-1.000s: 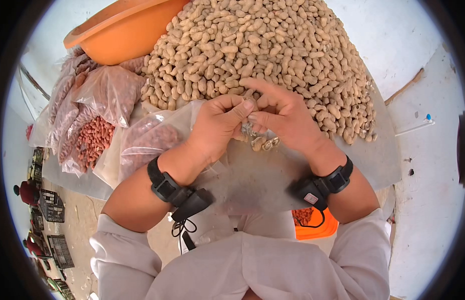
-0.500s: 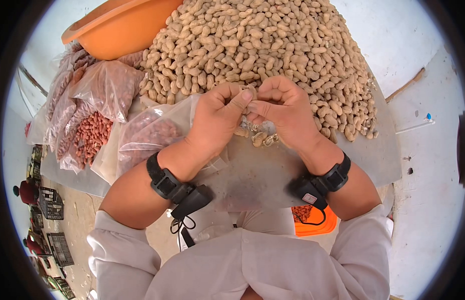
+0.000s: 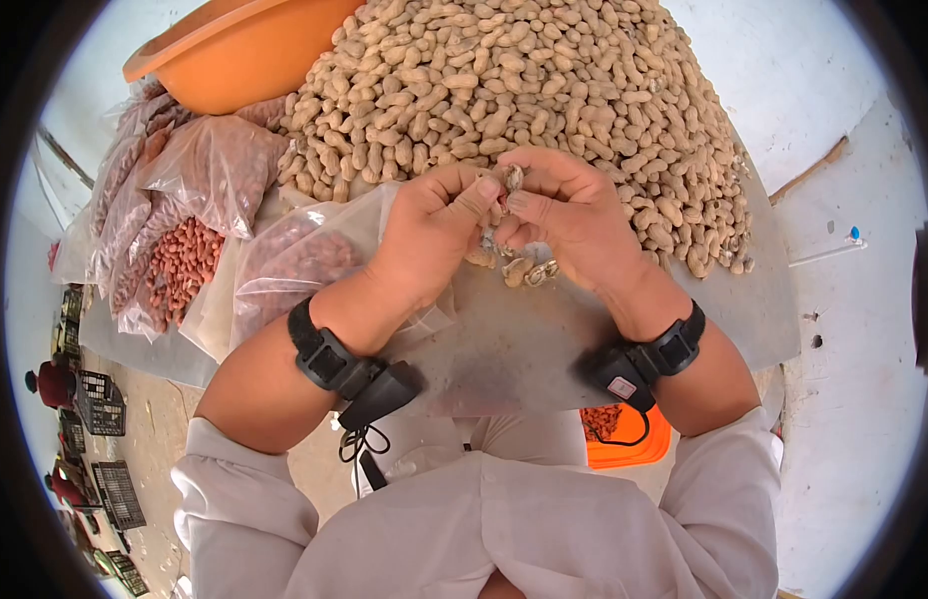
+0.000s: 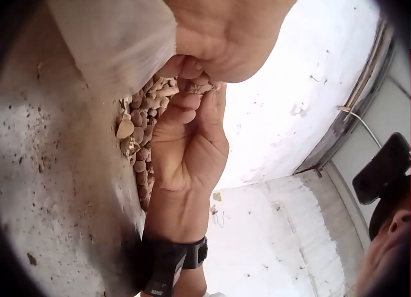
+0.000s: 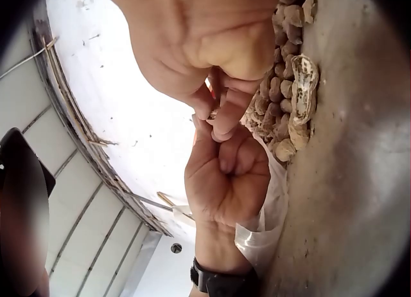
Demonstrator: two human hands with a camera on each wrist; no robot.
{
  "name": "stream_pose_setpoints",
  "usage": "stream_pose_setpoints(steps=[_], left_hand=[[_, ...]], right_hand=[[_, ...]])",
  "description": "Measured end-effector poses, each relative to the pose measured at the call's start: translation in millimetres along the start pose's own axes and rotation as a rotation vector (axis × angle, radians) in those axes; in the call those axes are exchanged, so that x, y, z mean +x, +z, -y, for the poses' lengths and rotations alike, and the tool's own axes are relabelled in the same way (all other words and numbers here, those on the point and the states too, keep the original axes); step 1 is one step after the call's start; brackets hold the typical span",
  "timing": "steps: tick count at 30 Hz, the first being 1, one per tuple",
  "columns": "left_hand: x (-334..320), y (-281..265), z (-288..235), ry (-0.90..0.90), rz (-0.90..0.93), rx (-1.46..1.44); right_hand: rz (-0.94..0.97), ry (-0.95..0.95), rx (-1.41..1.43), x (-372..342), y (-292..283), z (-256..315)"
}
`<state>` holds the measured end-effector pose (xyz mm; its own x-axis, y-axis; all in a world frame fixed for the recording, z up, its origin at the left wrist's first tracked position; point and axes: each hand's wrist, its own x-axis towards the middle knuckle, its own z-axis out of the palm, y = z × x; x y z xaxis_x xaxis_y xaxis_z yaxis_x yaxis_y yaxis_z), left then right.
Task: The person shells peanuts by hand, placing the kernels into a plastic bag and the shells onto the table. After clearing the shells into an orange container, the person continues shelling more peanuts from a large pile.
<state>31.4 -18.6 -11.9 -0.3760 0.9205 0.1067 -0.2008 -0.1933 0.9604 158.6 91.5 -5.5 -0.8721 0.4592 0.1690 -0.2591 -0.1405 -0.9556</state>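
Above the near edge of the peanut heap [image 3: 464, 110], both hands meet fingertip to fingertip. The right hand [image 3: 584, 225] pinches a cracked peanut shell [image 3: 513, 178] between thumb and fingers; the left wrist view shows its ragged edge. My left hand [image 3: 432, 235] has its thumb and curled fingers closed on the other side of the peanut, where a reddish bit shows; the fingers hide most of it. Just below the hands, opened shells [image 3: 518, 272] lie on the grey table [image 3: 504, 349]. A split half shell [image 5: 304, 88] appears in the right wrist view.
Clear plastic bags of red peanut kernels [image 3: 185, 270] lie left of the hands. An orange basin [image 3: 244, 60] leans behind them at the heap's left. Below the table's near edge sits an orange tub [image 3: 634, 444]. Black crates [image 3: 102, 402] stand on the floor far left.
The right index finger, stretched out at first, has curled in. The peanut between the hands has come apart, with broken shell showing at the right fingertips.
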Motion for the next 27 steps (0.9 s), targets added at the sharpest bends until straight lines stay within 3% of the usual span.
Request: stream_pose_setpoints(steps=[2, 8, 11, 14, 17, 20, 27], left_hand=[[1, 1, 1, -0.010, -0.024, -0.040], [4, 3, -1, -0.128, -0.008, -0.343], [5, -5, 0, -0.252, 0.017, -0.453], [5, -5, 0, -0.337, 0.000, -0.523], [5, -5, 0, -0.389, -0.004, -0.558], [5, -6, 1, -0.419, -0.022, -0.528], [6, -5, 2, -0.346, -0.014, -0.492]], right_hand=[[-0.022, -0.015, 0.094, 1, 2, -1], [-0.082, -0.210, -0.084, 4, -2, -6], [-0.073, -0.274, -0.257, 3, -1, -5], [-0.096, -0.398, -0.682, -1, 2, 0], [-0.087, -0.601, -0.870, -2, 7, 7], [-0.074, -0.621, -0.893, -1, 6, 6], [-0.192, -0.435, -0.788, -3, 4, 5]])
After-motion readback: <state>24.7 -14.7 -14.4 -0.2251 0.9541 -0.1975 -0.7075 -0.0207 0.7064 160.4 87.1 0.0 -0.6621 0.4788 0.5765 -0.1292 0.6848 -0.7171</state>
